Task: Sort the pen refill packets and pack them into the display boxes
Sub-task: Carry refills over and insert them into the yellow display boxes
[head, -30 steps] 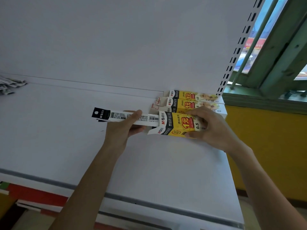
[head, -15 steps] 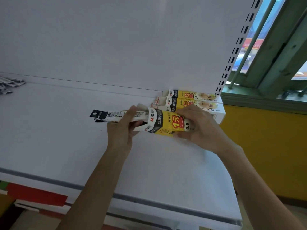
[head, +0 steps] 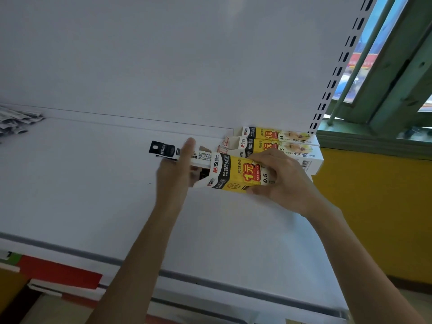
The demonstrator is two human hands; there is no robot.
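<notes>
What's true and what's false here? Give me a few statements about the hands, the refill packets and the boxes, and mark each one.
1. The right hand grips the yellow display box. True.
2. The refill packets sit fully inside that box. False: they stick out of its open left end, and the left hand holds them.
3. Two more yellow boxes lie behind it, by the back panel. True.
4. The loose packet pile lies beside the right hand. False: it lies at the far left of the shelf.
</notes>
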